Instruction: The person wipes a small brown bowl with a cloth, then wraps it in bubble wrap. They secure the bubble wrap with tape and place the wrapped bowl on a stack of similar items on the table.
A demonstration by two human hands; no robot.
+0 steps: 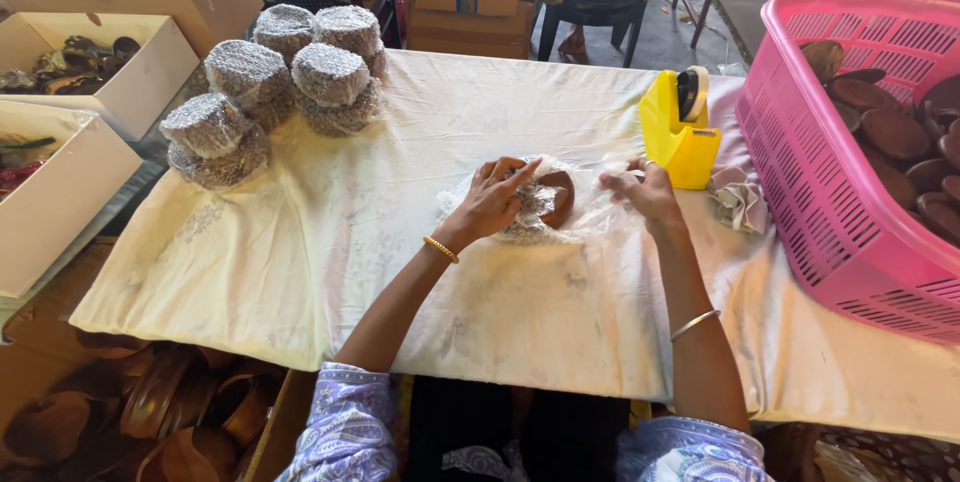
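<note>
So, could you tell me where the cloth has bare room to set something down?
Bare cloth lies between the wrapped bundles and the left hand, and along the near edge between both forearms. The strip behind the tape dispenser is also free. It is crowded around the right hand, dispenser and pink basket.

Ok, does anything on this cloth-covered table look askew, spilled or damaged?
Nothing stands out. The left hand presses a round brown wooden piece into clear bubble wrap, which the right hand holds. Six wrapped round bundles are stacked neatly; the yellow tape dispenser stands upright.
</note>
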